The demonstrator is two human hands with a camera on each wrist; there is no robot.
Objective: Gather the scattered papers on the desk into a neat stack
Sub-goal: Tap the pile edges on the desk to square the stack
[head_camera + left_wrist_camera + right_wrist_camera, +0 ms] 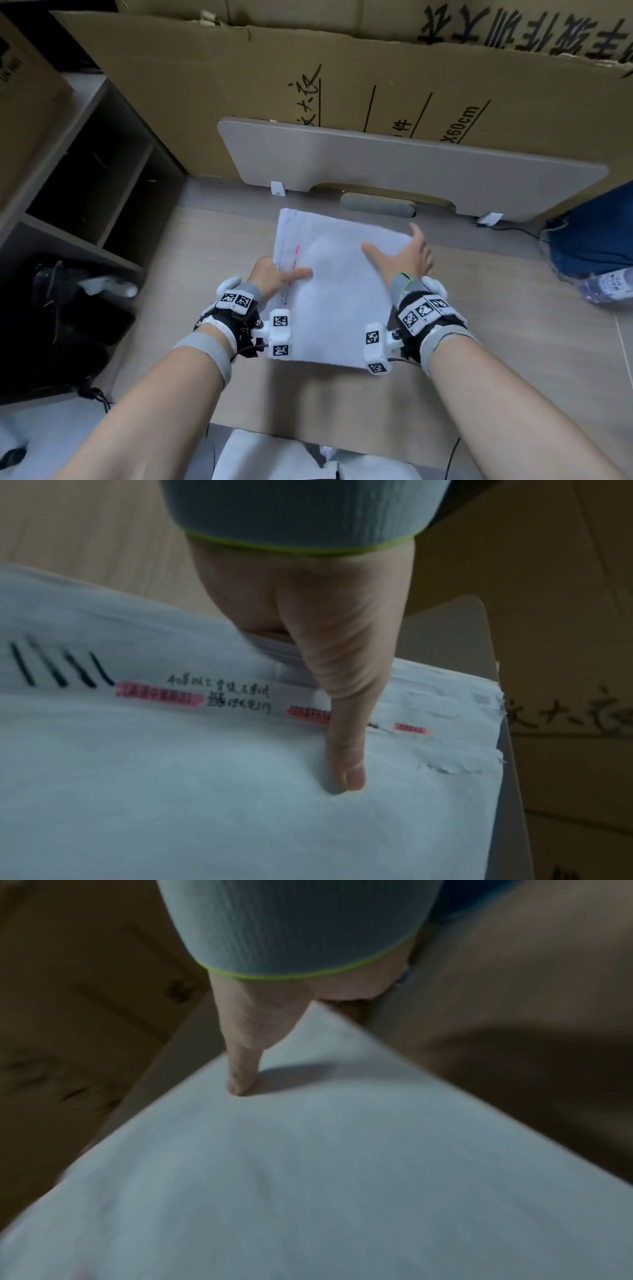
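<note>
A stack of white papers (335,291) sits between my two hands over the light wooden desk (513,342). Its sheets are slightly offset on the left, where handwriting and pink highlighter marks (157,697) show. My left hand (274,275) pinches the left edge, with the thumb (346,750) lying on top and the fingers hidden beneath. My right hand (407,253) holds the far right edge. Its thumb (241,1069) presses on the top sheet, and the fingers reach round the edge, mostly hidden.
A grey panel (376,161) and big cardboard boxes (239,85) stand behind the desk. A plastic bottle (609,284) and blue denim (596,233) lie at the right edge. Dark shelving (85,192) flanks the left. A cable (507,229) runs along the back.
</note>
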